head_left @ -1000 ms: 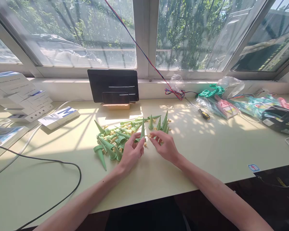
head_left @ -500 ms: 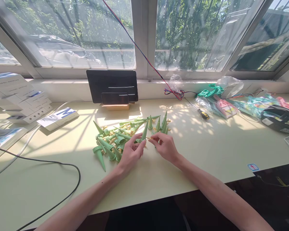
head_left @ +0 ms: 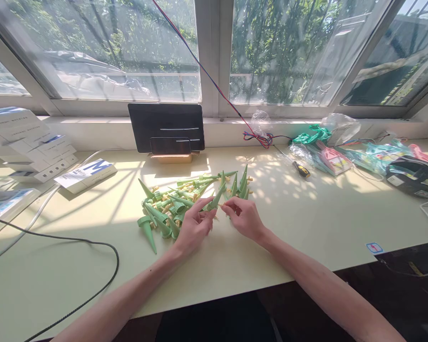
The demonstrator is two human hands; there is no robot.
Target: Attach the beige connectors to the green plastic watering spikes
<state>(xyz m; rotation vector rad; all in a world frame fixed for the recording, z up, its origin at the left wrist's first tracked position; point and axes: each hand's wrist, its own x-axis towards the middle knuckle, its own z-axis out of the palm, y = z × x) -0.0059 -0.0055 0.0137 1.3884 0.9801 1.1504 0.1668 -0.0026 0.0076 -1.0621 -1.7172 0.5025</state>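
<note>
My left hand (head_left: 195,227) is closed around the wide end of a green cone-shaped spike (head_left: 218,195), whose pointed tip leans up and to the right. Just to its right, my right hand (head_left: 246,218) pinches a small yellowish piece (head_left: 220,205) between thumb and fingertips; its exact shape is too small to tell. Left of and behind the hands lies a pile of green spikes (head_left: 159,214) with small yellow fittings among them. Several more spikes (head_left: 243,183) stand upright beyond my right hand.
A tablet (head_left: 166,121) and a phone lean on a stand at the back. White boxes (head_left: 87,175) and cables are at the left. A yellow-black screwdriver (head_left: 301,169), plastic bags (head_left: 333,159) and a black device (head_left: 413,175) lie right. The table's front edge runs below my forearms.
The spike in my left hand has tilted from nearly upright towards the right. My right hand stays almost in place with the small yellowish piece.
</note>
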